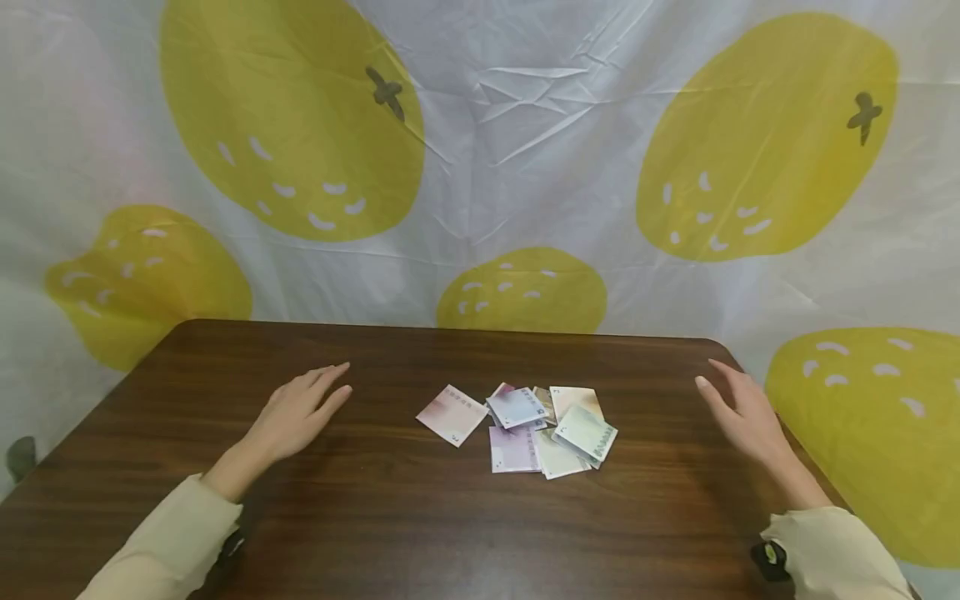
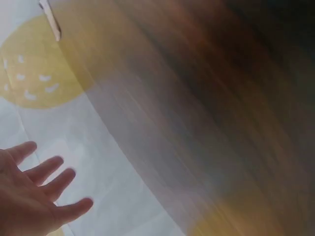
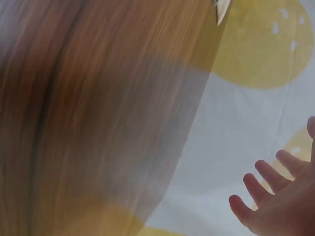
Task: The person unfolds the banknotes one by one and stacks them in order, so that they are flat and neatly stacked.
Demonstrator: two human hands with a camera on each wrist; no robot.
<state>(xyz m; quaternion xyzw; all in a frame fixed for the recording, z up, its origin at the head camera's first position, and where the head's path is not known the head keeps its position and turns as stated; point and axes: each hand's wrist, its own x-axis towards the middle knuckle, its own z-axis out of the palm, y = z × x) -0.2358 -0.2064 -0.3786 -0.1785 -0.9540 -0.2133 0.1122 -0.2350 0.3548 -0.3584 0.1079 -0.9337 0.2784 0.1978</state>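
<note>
Right, both hands out over the brown wooden table (image 1: 375, 533), one on either side, and the paper notes sit between them! On the left it's the left hand (image 1: 300, 412), thumb and fingers stretched towards the far right, and the left wrist view shows those fingers fanned wide. Across to the right, the right hand (image 1: 742, 408) mirrors it near the table's right edge, pointing far and left, its fingers spread wide too. Both are well apart from the notes.

Now to the middle: a pink note (image 1: 452, 415) lies furthest left, set at a slant, its right corner right up by the cluster; can't call whether they touch. In that cluster, a blue note (image 1: 517, 407) rides on top at the left, with a purple note (image 1: 513, 450) on its near side. Over to the right, a green note (image 1: 587, 432) overlaps a pale yellowish note (image 1: 562, 457) on the near side and an orange-tinted note (image 1: 576, 400) on the far side. Cream sleeves (image 1: 161, 537) cover both forearms, and beyond the far edge hangs a whitish cloth (image 1: 480, 183) with big yellow fruit shapes (image 1: 292, 125)!
</note>
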